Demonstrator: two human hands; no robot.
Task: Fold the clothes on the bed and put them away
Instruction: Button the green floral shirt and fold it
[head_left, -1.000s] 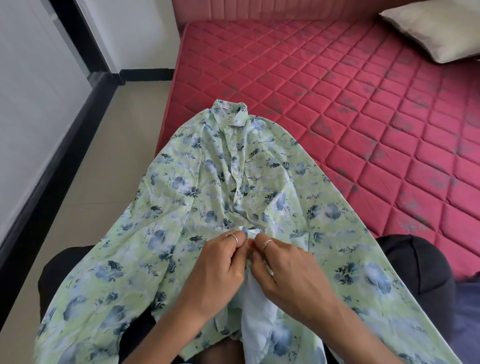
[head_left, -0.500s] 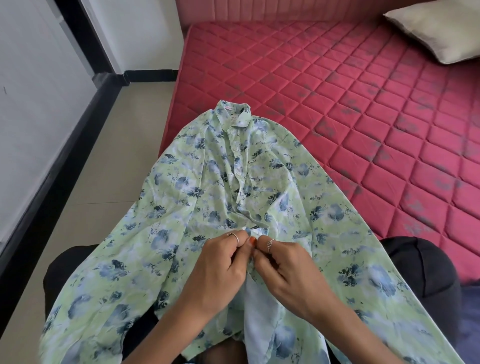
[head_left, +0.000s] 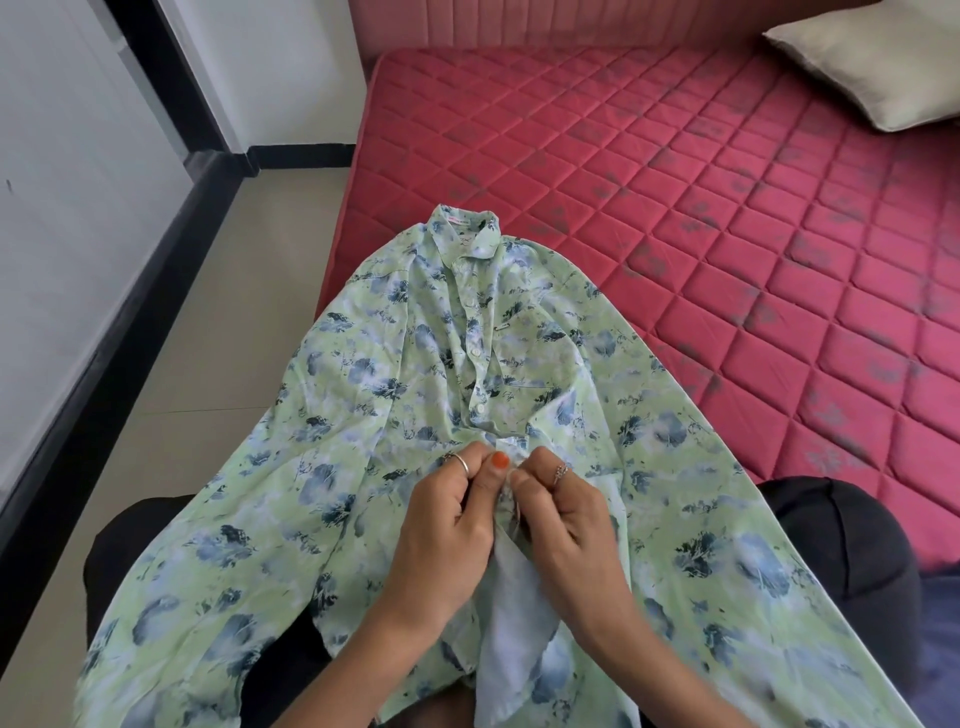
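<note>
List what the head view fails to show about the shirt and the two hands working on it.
- Shirt: hem cut off by bottom edge.
- Placket under left hand and right hand: fingers hide whether a button is fastened.
- Collar label: too small to read.

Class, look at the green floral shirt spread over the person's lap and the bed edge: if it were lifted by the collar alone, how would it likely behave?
The shirt would probably hang limp: it already drapes and wrinkles over the knees. It looks thin, so likely light. Below where the left hand and right hand pinch the placket, the front lies open, so the panels may swing apart.
</note>
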